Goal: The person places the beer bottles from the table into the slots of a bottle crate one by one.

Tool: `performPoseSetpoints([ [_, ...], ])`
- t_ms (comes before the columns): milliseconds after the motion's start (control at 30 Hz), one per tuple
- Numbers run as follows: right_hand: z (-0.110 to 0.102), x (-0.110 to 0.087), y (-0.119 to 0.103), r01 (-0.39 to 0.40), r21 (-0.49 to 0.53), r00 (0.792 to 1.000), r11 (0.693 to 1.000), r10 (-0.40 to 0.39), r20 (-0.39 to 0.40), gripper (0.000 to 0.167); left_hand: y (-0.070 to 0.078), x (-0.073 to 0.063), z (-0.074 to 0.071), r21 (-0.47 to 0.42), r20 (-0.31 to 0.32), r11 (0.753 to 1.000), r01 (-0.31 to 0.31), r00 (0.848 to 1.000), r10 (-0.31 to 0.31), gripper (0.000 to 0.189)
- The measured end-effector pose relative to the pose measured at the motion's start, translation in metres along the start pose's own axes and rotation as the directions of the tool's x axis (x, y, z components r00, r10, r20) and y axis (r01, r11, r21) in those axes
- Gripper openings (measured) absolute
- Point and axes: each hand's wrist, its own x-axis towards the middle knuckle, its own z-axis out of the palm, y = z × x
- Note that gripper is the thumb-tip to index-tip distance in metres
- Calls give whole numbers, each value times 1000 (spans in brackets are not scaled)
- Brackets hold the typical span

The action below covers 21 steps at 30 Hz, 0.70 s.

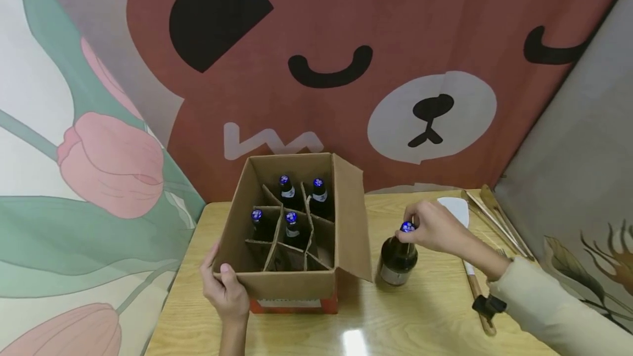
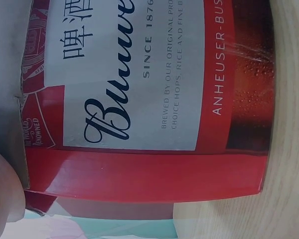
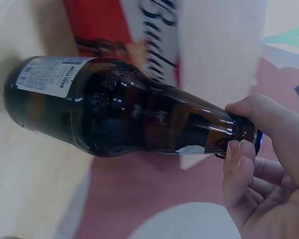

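An open cardboard beer box [image 1: 292,285] stands on the table, its inside split by cardboard dividers. Several brown bottles with blue caps, such as the front one [image 1: 293,229], sit in its compartments; other compartments at the front and right hold none. My left hand [image 1: 228,290] grips the box's near left corner, thumb over the rim. Right of the box, my right hand [image 1: 435,229] pinches the neck of a brown beer bottle [image 1: 395,262] just under its cap. In the right wrist view, thumb and fingertips close round that bottle's neck [image 3: 189,124].
The box's right flap [image 1: 352,218] hangs outward toward the bottle. A white spatula [image 1: 455,210] with a wooden handle lies to the right, partly behind my right forearm. Several long wooden utensils [image 1: 499,224] lie at the table's right edge. A printed curtain [image 1: 277,109] hangs behind.
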Motion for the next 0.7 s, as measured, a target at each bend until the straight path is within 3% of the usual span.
performPoseSetpoints([
  [267,-45,14,-17,39,-16,997,999,-40,-59,15,-6,-1,-2,4,-7,1000,-8,1000,8,39],
  [400,-55,17,-19,21,-10,997,1000,-22,-73,15,5,3,2,-7,2,1000,-15,1000,15,39],
  [700,-78,27,-38,25,-32,998,999,-27,-65,12,6,3,1,-20,8,1000,-3,1000,3,39],
])
